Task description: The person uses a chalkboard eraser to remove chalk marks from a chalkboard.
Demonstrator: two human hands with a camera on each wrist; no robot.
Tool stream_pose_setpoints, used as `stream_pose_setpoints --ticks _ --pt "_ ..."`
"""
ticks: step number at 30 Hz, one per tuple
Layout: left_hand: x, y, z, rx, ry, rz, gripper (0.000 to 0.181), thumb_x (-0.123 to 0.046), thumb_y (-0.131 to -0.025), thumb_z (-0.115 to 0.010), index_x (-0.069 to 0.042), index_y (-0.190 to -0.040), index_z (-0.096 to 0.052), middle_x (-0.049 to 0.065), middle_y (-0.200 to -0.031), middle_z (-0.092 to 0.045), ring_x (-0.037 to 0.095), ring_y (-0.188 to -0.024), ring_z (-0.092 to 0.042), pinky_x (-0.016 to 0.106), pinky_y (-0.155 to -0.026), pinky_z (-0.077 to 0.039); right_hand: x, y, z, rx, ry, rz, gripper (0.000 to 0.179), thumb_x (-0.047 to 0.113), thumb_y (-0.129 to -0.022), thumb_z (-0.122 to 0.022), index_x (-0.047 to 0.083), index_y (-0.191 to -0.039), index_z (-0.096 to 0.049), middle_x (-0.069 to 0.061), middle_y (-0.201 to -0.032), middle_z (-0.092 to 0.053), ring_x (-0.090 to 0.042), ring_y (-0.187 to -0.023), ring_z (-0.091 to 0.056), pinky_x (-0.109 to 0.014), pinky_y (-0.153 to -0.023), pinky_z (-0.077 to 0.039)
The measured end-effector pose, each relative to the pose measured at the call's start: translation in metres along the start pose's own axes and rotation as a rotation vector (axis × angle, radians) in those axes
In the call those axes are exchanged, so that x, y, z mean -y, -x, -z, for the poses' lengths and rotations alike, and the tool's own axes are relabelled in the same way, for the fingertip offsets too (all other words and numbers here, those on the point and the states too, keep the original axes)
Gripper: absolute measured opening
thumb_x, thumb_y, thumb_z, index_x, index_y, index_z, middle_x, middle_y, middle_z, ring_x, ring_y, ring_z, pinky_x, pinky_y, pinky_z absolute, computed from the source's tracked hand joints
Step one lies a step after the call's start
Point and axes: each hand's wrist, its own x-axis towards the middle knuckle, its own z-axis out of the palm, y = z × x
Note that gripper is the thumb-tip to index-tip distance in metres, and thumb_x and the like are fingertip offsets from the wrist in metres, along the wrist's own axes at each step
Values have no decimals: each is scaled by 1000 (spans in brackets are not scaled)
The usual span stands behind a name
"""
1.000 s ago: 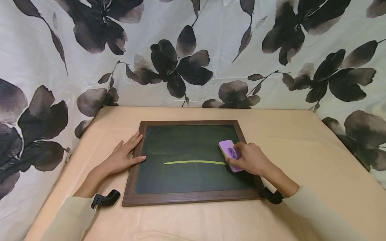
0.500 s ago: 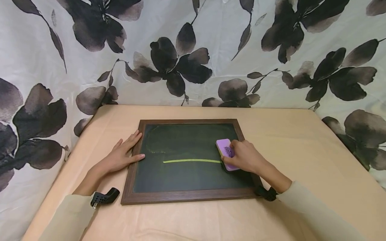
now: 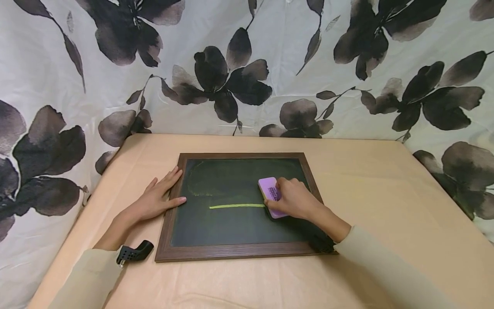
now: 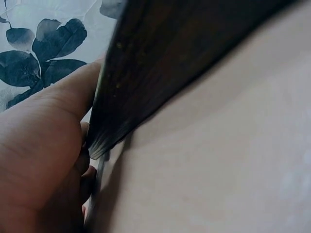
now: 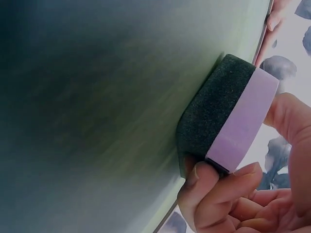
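Observation:
A framed chalkboard (image 3: 227, 227) lies flat on the table, its wooden frame (image 3: 247, 251) dark brown. Across its middle runs a yellow-green chalk line (image 3: 235, 206). My right hand (image 3: 295, 199) grips a purple eraser (image 3: 272, 191) between thumb and fingers, over the line's right end. In the right wrist view the eraser's dark felt side (image 5: 214, 107) lies against the board, and faint smears show on the surface beside it. My left hand (image 3: 156, 199) rests on the frame's left side with fingers extended, the thumb tip reaching over the board's edge.
A pale peach cloth covers the table (image 3: 366, 184). Behind it hangs a white curtain (image 3: 293, 25) with dark flowers. A black wrist device (image 3: 135, 253) sits on the left wrist. A faint chalk trace (image 3: 200, 194) shows at the board's upper left.
My right hand has slid the eraser leftward along the chalk line, and the line's right end has become shorter. My left hand has stayed in place on the frame.

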Motion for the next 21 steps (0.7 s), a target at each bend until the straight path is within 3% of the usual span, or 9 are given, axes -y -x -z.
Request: stream_pose_setpoints --ticks 11,21 --pt "-1 1 -2 -3 -7 -1 88 -49 -92 -59 -10 -155 -12 11 -160 -3 36 -143 -11 59 -110 4 21 -18 -11 15 -8 41 46 37 -79 -72 -6 -94 -61 -2 -60 -53 -12 -47 -49 -22 -39 -36" --pt "-1 0 0 4 -1 -2 88 -49 -92 -59 -10 -155 -12 11 -160 -2 36 -143 -11 59 -110 4 49 -37 -24 44 -33 51 50 39 -80 -73 -5 -101 -61 -2 -61 -54 -12 -49 -52 -22 -39 -38"
